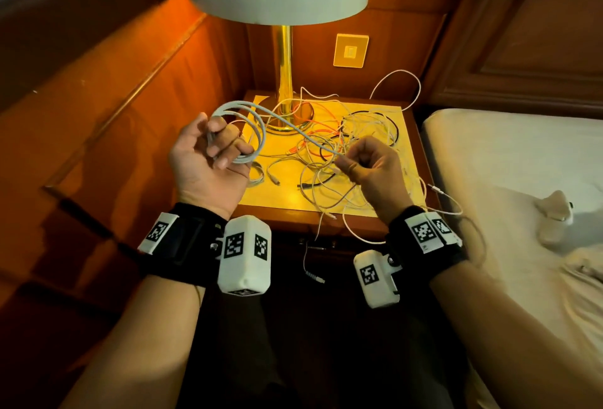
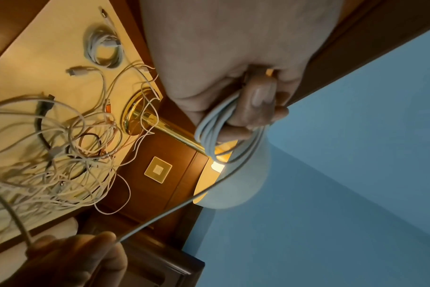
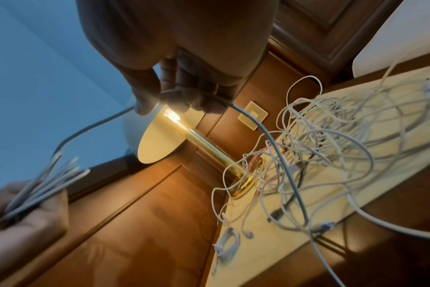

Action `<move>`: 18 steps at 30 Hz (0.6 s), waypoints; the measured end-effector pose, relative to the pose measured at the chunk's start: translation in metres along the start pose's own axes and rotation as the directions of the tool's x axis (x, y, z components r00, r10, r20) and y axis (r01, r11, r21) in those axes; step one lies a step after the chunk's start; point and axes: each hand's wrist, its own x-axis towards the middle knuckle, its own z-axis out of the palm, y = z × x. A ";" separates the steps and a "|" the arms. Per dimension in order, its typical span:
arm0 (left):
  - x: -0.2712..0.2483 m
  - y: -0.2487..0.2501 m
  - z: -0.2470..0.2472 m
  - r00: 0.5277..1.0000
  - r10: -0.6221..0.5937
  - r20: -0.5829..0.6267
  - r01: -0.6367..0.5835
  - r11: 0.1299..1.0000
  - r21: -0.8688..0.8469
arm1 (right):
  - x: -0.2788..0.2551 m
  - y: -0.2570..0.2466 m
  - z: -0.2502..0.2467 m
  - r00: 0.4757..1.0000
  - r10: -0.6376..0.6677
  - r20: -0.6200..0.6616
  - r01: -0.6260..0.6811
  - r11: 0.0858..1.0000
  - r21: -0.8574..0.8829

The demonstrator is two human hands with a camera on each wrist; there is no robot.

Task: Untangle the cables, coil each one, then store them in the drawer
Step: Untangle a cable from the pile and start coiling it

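Observation:
My left hand is raised palm-up over the nightstand's left edge, its fingers curled round several loops of a thick pale grey cable. In the left wrist view the loops pass under the curled fingers. From the coil, a free length of that cable runs right to my right hand, which pinches it; the right wrist view shows the fingertips closed on the cable. Beyond lies a tangle of thin white, orange and black cables on the nightstand. The drawer is not visible.
A small coiled white cable lies near the nightstand's left edge. A brass lamp with a white shade stands at the back, cables round its base. A bed lies to the right, wood panelling to the left. Some cable ends hang over the front edge.

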 end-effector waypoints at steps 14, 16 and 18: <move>0.004 -0.032 0.003 0.958 0.238 -0.159 -0.053 0.695 0.717 | -0.023 0.001 0.035 0.918 0.032 0.396 0.100 0.946 -0.307; 0.005 -0.035 0.002 0.962 0.233 -0.140 -0.060 0.685 0.726 | -0.021 -0.002 0.036 0.930 0.043 0.364 0.034 0.979 -0.202; 0.007 -0.033 0.001 0.960 0.234 -0.152 -0.067 0.723 0.688 | -0.017 -0.002 0.033 0.959 0.017 0.282 0.021 0.991 -0.131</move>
